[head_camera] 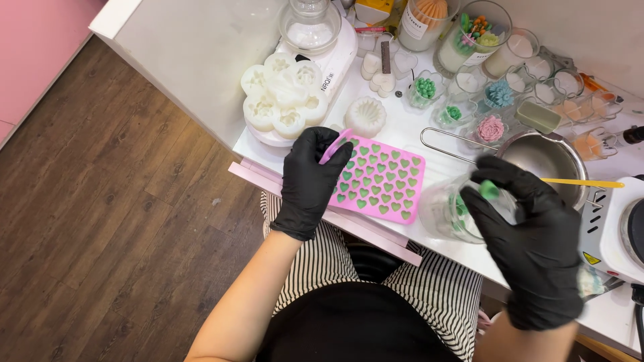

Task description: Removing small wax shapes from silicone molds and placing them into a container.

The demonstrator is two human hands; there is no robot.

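Nearest the camera, at 6 o'clock, a black apron over striped clothing fills the bottom edge. Both hands wear black gloves. The left hand (310, 179), at 9 o'clock of centre, pinches and curls up the near-left corner of a pink silicone mould (377, 176) whose heart-shaped cells are filled with green wax. The right hand (533, 231), at 4 o'clock, is closed lightly on a small green wax piece (489, 190), held just over a clear glass cup (448, 213) that stands touching the mould's right edge; green pieces show inside the cup.

Step in hand, as judged: unmoulding, with hearts being popped from the flexed sheet and gathered in the cup. Most cells appear full, so the work seems early. A further release would call for bending the sheet cell by cell while the free hand catches each piece.

Edges and room: the mould overhangs the worktop (201, 60) front edge at 7 o'clock, above a pink drawer lip. At 3 o'clock a steel pot (547, 157) with a yellow stirrer (582, 182) and a white hotplate (614, 228) crowd the right hand. White flower moulds (285, 97) lie at 11 o'clock, small glass candle cups (500, 100) at 1 o'clock. Open room lies mainly left, over the wooden floor (100, 214).
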